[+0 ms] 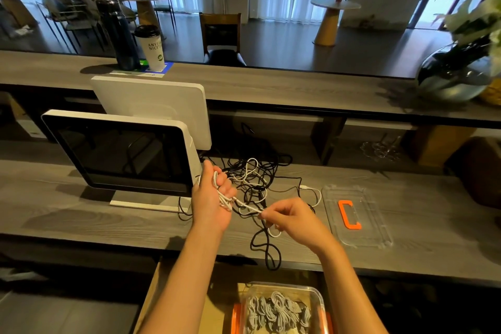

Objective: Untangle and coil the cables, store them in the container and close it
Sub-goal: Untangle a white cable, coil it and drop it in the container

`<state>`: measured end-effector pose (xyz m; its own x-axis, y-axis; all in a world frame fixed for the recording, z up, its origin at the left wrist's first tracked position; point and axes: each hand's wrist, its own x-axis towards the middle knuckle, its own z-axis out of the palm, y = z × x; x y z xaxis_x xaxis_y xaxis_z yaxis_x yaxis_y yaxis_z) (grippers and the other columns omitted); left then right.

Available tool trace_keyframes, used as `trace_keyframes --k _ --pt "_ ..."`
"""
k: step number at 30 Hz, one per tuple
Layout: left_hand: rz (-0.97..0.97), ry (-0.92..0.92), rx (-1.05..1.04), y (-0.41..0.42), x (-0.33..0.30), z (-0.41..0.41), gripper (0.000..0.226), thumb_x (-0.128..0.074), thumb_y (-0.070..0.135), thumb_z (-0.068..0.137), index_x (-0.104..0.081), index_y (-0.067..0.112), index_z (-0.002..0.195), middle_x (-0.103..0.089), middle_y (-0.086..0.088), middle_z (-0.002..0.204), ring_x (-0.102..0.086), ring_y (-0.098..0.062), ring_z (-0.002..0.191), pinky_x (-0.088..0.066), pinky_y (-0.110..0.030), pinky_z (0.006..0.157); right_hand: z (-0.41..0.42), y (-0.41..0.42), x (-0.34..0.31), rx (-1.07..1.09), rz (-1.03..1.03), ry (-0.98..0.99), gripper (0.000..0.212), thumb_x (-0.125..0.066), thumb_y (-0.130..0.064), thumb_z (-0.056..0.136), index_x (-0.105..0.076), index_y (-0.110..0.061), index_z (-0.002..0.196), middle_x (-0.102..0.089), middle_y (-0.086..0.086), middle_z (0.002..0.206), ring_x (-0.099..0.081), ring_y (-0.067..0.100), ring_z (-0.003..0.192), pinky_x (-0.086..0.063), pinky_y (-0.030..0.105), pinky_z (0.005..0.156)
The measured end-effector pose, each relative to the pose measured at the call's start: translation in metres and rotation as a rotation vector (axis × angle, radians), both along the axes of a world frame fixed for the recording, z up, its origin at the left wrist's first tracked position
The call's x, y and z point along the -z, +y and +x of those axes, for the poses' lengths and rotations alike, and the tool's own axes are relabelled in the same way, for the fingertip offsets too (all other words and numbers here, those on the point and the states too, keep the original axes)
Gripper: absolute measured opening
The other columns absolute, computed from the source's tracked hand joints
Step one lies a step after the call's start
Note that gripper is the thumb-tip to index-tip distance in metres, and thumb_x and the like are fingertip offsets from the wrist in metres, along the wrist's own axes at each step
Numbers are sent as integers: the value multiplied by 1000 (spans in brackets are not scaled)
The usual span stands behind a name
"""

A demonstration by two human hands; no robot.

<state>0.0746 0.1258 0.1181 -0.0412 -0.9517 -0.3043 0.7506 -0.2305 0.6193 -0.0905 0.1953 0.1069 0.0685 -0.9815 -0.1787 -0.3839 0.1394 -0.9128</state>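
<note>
The fingers (226, 179) of the left hand (214, 198) are being curled closed around several loops of a white cable (245, 206), which are being held gathered in the palm. The fingers of the right hand (291, 218) are being pinched narrowly on the same white cable, so a short stretch of it is being held taut between the two hands above the surface (81, 214).

Nearest, below the near edge of the surface, a clear container (320, 298) with orange clips is being kept open, and coiled grey cables (276, 312) are lying inside it.

On the surface, beneath and beyond the hands, a tangle of black cable (267, 249) is being left spread out, with one loop hanging over the near edge. The free end of the white cable is curving away toward the right. Just beside it, toward the right end of the surface, a clear lid (376, 228) with an orange handle (348, 214) is lying flat.

Toward the left end, a monitor (122, 152) is standing, with a second white screen back behind it.

Farther off, on the raised counter (271, 84), a paper cup (150, 47) and a dark bottle (118, 35) are standing at the left, and a glass vase (455, 73) at the right.
</note>
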Motion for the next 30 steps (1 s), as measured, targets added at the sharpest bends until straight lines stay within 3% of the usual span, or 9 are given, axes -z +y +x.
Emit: trace_keyframes --k 3,6,11,16,18,21,25,28,30 --pt "-49 -78 -10 8 -4 -7 36 -50 41 101 -52 17 75 -39 5 58 -31 -6 46 -27 -19 42 4 0 -3 8 -20 46 23 -55 -46 97 -74 -35 104 -74 4 93 -66 23 86 -53 42 85" --pt "-125 -229 -53 16 -7 -20 35 -47 36 102 -54 13 77 -51 0 60 -55 -14 57 -49 -27 63 11 1 -13 19 -33 240 60 -34 -57 100 -76 -16 108 -62 -10 64 -62 7 72 -48 32 84" --pt "-226 -292 -100 33 -14 -36 40 -41 30 105 -61 14 75 -74 -10 81 -73 -23 97 -37 -51 114 24 6 -36 127 -204 571 62 -19 -52 104 -49 -27 56 -52 -2 56 -56 3 70 -14 36 121" --pt "-261 -308 -111 44 -14 -44 37 -39 36 103 -62 12 86 -76 -9 104 -69 -20 110 -37 -49 114 37 12 -41 89 -271 123 40 -31 -39 108 -58 -35 79 -61 -7 71 -54 3 67 -42 24 67" --pt "-294 -391 -132 46 -13 -49 37 -36 26 107 -61 5 91 -77 -4 105 -69 -20 110 -41 -52 111 48 7 -29 185 -246 -68 34 -33 -33 108 -61 -28 89 -62 -7 83 -55 1 73 -44 22 67" --pt "-333 -508 -177 48 -8 -55 38 -35 15 108 -69 9 92 -76 2 107 -66 -21 116 -41 -56 110 63 -6 -10 299 -172 -7 31 -36 -28 109 -61 -17 95 -59 -7 85 -54 -7 73 -41 10 61" --pt "-390 -598 -126 48 -1 -58 34 -40 34 105 -74 34 108 -72 -13 112 -60 -45 113 -46 -63 100 64 -7 -11 494 -170 -261 34 -38 -23 108 -62 -6 90 -63 -2 78 -57 -3 64 -43 11 54" --pt "-369 -528 11 53 -2 -60 33 -43 42 100 -73 34 111 -72 -1 117 -66 -25 113 -53 -42 96 61 -1 -16 648 -239 -500 35 -46 -23 105 -66 -2 84 -67 8 73 -62 14 65 -49 25 54" --pt "-298 -440 108 51 -2 -58 31 -45 28 103 -74 24 111 -74 -3 109 -69 -19 105 -56 -31 84 54 1 -15 707 -354 -425 31 -53 -20 102 -69 -5 80 -68 5 69 -62 14 62 -48 25 54"
